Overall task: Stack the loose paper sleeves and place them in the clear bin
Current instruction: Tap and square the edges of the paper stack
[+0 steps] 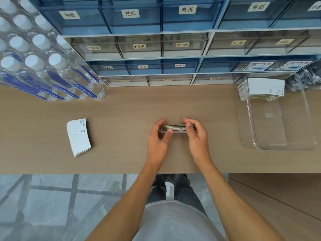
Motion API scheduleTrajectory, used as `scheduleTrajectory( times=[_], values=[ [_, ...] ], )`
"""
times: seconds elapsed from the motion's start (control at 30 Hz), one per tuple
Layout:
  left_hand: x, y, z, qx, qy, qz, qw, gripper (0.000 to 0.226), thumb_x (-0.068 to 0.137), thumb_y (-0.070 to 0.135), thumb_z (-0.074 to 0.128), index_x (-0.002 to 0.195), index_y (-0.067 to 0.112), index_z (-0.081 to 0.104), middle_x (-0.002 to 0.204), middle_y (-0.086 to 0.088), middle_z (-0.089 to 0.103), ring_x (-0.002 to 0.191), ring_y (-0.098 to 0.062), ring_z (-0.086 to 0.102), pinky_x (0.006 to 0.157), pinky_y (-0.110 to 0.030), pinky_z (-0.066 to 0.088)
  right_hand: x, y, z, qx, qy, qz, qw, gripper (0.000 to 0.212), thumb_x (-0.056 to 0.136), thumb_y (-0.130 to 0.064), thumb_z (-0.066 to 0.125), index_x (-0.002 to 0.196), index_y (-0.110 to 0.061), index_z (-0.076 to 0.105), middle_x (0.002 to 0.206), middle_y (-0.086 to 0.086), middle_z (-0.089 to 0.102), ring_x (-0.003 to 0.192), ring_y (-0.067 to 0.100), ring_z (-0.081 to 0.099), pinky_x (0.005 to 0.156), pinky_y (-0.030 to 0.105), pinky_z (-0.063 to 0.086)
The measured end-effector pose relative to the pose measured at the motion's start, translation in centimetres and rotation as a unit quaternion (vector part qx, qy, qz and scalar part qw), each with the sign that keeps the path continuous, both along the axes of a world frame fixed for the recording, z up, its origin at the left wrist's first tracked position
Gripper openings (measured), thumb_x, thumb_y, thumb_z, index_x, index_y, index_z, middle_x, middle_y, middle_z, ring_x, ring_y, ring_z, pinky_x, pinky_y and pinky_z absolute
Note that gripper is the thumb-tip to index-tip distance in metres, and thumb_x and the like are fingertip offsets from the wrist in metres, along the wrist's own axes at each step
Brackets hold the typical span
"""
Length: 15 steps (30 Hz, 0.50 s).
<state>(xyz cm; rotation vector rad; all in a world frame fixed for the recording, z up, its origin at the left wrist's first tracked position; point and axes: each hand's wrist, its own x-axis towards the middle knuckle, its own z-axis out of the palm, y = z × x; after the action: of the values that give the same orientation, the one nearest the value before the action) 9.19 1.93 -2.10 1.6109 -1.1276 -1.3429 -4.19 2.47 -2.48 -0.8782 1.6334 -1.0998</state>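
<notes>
Head view: left hand [160, 136] and right hand [195, 134] each have their grip clamped on opposite ends of a stack of paper sleeves [177, 129], held on edge at mid-worktop [121, 105]. Second stack [79, 137] lies far left. Clear bin [305, 119], right, holds sleeves at its far end.

We see the left hand [159, 136] and right hand [195, 134] squeezing a stack of paper sleeves [176, 129] on edge on the table [121, 108], clear bin [278, 146] at right.
</notes>
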Motion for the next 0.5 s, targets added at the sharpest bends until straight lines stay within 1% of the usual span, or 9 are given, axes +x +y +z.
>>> scheduleTrajectory(
  times=[0.07, 0.13, 0.2, 0.3, 0.4, 0.43, 0.47, 0.5],
  values=[
    [-0.4, 0.2, -0.2, -0.005, 0.006, 0.016, 1.000, 0.034, 0.099, 0.016, 0.057, 0.133, 0.012, 0.056, 0.128, -0.001, 0.063, 0.120, -0.011, 0.057, 0.103, -0.023, 0.044, 0.5, 0.0, -0.5, 0.002, 0.023, -0.014, 1.000, 0.024, 0.101, -0.019, 0.045, 0.110, -0.010, 0.066, 0.111, -0.003, 0.069, 0.107, 0.004, 0.061, 0.095, 0.015, 0.043],
    [-0.9, 0.3, -0.5, -0.016, -0.010, 0.020, 1.000, 0.033, 0.103, 0.018, 0.050, 0.133, 0.009, 0.056, 0.130, -0.004, 0.061, 0.122, -0.011, 0.055, 0.102, -0.016, 0.042, 0.9, 0.0, -1.0, -0.006, 0.051, -0.021, 0.998, 0.026, 0.103, -0.021, 0.041, 0.105, -0.012, 0.065, 0.109, 0.000, 0.068, 0.104, 0.006, 0.061, 0.092, 0.017, 0.043],
    [-1.3, 0.4, -0.8, -0.029, -0.027, 0.024, 0.999, 0.028, 0.105, 0.018, 0.044, 0.127, 0.009, 0.059, 0.128, -0.006, 0.059, 0.120, -0.012, 0.054, 0.099, -0.014, 0.040, 1.2, -0.1, -1.4, -0.013, 0.075, -0.025, 0.997, 0.027, 0.104, -0.023, 0.038, 0.100, -0.015, 0.063, 0.105, 0.003, 0.067, 0.099, 0.010, 0.061, 0.089, 0.019, 0.043],
    [-1.9, 0.1, -1.1, -0.048, -0.035, 0.023, 0.998, 0.024, 0.106, 0.016, 0.041, 0.114, 0.009, 0.062, 0.123, -0.008, 0.055, 0.125, -0.013, 0.049, 0.101, -0.017, 0.036, 1.4, -0.4, -1.7, -0.015, 0.093, -0.034, 0.995, 0.027, 0.103, -0.023, 0.038, 0.097, -0.012, 0.062, 0.101, 0.006, 0.065, 0.094, 0.015, 0.059, 0.086, 0.023, 0.044],
    [-2.2, 0.0, -1.5, -0.053, -0.045, 0.015, 0.997, 0.023, 0.106, 0.018, 0.039, 0.104, 0.011, 0.061, 0.134, -0.004, 0.042, 0.134, -0.013, 0.041, 0.104, -0.014, 0.034, 1.4, -0.5, -1.7, -0.028, 0.110, -0.041, 0.993, 0.024, 0.101, -0.013, 0.041, 0.096, -0.006, 0.063, 0.109, 0.003, 0.057, 0.102, 0.012, 0.055, 0.092, 0.018, 0.041],
    [-2.2, -0.1, -1.5, -0.055, -0.044, 0.014, 0.997, 0.024, 0.106, 0.018, 0.039, 0.103, 0.009, 0.061, 0.136, -0.004, 0.041, 0.132, -0.011, 0.042, 0.103, -0.014, 0.035, 1.4, -0.6, -1.7, -0.033, 0.110, -0.044, 0.992, 0.024, 0.100, -0.011, 0.041, 0.097, -0.005, 0.064, 0.112, 0.003, 0.057, 0.104, 0.010, 0.055, 0.093, 0.016, 0.040],
    [-2.2, -0.1, -1.6, -0.059, -0.041, 0.015, 0.997, 0.025, 0.106, 0.018, 0.039, 0.102, 0.007, 0.061, 0.133, -0.006, 0.044, 0.127, -0.009, 0.045, 0.102, -0.017, 0.037, 1.4, -0.7, -1.7, -0.032, 0.105, -0.047, 0.993, 0.024, 0.100, -0.010, 0.040, 0.097, -0.005, 0.063, 0.111, 0.003, 0.058, 0.103, 0.009, 0.055, 0.092, 0.017, 0.041],
    [-2.2, -0.2, -1.6, -0.062, -0.038, 0.018, 0.997, 0.025, 0.105, 0.017, 0.039, 0.102, 0.006, 0.061, 0.127, -0.009, 0.049, 0.119, -0.008, 0.049, 0.099, -0.020, 0.039, 1.5, -0.8, -1.7, -0.027, 0.097, -0.049, 0.994, 0.024, 0.100, -0.011, 0.040, 0.096, -0.008, 0.063, 0.108, 0.003, 0.061, 0.099, 0.008, 0.056, 0.090, 0.018, 0.042]
  ],
)
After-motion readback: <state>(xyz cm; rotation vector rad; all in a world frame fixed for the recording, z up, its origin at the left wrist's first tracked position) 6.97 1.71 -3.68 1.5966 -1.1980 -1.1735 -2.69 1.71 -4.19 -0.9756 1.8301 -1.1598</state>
